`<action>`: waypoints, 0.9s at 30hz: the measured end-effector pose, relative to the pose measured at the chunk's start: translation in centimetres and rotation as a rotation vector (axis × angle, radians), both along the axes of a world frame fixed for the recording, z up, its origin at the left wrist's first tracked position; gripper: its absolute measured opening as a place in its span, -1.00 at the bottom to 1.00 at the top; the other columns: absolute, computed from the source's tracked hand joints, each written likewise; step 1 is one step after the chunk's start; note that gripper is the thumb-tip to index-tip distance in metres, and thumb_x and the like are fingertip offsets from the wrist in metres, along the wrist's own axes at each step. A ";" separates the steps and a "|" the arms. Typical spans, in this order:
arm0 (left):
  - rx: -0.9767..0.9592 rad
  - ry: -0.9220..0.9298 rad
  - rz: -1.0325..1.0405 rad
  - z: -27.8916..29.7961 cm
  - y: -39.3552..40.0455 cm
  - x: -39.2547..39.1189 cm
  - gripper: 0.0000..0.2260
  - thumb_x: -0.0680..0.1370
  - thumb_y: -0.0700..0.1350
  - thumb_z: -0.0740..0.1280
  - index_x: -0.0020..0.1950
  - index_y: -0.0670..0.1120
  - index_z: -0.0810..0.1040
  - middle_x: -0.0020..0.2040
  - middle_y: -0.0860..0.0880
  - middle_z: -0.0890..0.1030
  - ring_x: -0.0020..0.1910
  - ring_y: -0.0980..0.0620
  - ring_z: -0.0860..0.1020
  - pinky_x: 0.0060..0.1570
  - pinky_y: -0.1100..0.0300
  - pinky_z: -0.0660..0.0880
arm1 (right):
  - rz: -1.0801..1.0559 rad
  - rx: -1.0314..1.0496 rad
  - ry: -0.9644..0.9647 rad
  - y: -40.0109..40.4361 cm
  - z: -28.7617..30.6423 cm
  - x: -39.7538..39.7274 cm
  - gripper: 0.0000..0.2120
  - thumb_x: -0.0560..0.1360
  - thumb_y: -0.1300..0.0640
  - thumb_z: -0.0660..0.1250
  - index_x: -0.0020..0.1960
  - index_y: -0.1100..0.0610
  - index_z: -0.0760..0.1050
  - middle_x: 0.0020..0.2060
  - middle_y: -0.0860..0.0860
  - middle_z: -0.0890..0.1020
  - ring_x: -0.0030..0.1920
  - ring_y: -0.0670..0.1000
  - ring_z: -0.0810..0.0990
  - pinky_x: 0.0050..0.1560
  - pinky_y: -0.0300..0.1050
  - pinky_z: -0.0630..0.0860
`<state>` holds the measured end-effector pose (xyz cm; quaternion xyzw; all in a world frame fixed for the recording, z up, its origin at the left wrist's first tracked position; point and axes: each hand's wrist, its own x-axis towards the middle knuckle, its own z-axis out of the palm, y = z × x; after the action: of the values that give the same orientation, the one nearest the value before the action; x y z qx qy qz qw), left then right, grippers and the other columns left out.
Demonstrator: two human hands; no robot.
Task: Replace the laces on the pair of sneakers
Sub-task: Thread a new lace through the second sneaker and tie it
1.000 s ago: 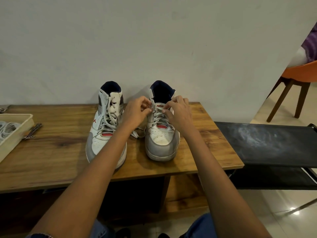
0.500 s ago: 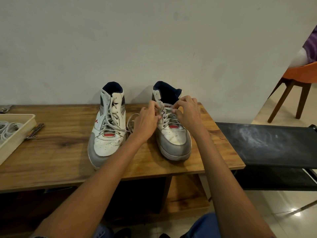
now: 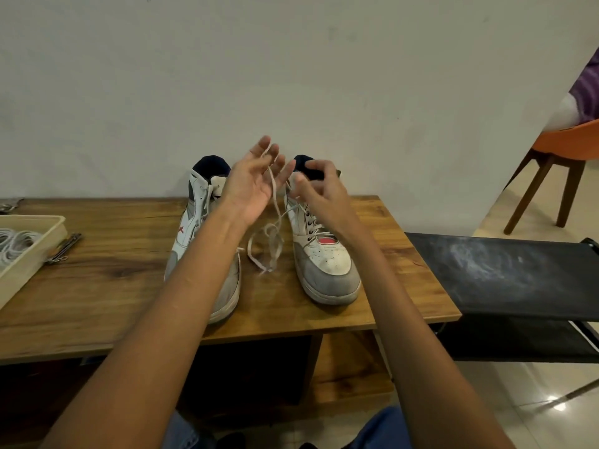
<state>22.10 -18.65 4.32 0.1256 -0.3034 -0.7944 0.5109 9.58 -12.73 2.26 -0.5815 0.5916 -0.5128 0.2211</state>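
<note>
Now lace (image 3: pixel 274 202) hangs from raised left hand (image 3: pixel 251 186) between sneakers (image 3: pixel 324 254).

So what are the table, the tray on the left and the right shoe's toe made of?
The table looks like wood or a wood-look laminate: brown grain and dark knots, low sheen. The tray seems to be cream plastic, smooth with rounded edges, though that is a guess. The right shoe has a grey toe that looks like matte suede, with white perforated leather or imitation behind it.
</note>
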 end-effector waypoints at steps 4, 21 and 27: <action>0.081 0.014 0.071 -0.3 0.1 -0.7 -0.69 0.52 -0.50 0.08 0.04 -0.17 0.47 -0.09 -0.09 0.50 -0.11 0.02 0.54 -0.10 0.11 0.62 | 0.316 0.201 -0.164 0.5 -0.1 2.5 -0.37 0.56 0.14 0.29 0.48 0.13 0.00 -0.10 0.17 0.64 -0.25 -0.04 0.65 -0.11 -0.16 0.61; 0.216 -0.419 0.332 -1.6 -1.2 -0.1 -0.66 0.50 -0.50 0.06 -0.03 -0.12 0.47 -0.11 -0.04 0.45 -0.22 0.06 0.54 -0.44 0.40 0.45 | -0.163 0.297 0.199 1.9 0.1 -7.3 -0.61 0.54 -0.09 0.27 -0.07 0.25 0.61 -0.35 0.01 0.58 -0.35 -0.09 0.49 -0.25 -0.19 0.42; 0.298 0.016 0.205 -0.2 -0.8 0.2 -0.87 0.56 -0.35 0.15 -0.03 -0.19 0.45 -0.09 -0.13 0.45 -0.19 -0.04 0.53 -0.39 0.25 0.58 | 0.243 0.374 -0.021 1.8 1.7 -2.4 -0.68 0.53 -0.08 0.28 -0.05 0.18 0.57 -0.22 0.02 0.64 -0.24 -0.06 0.60 -0.25 -0.24 0.49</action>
<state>22.27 -19.40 4.07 0.2236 -0.1640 -0.7754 0.5673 7.16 -10.93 3.93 -0.5921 0.5998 -0.3695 0.3914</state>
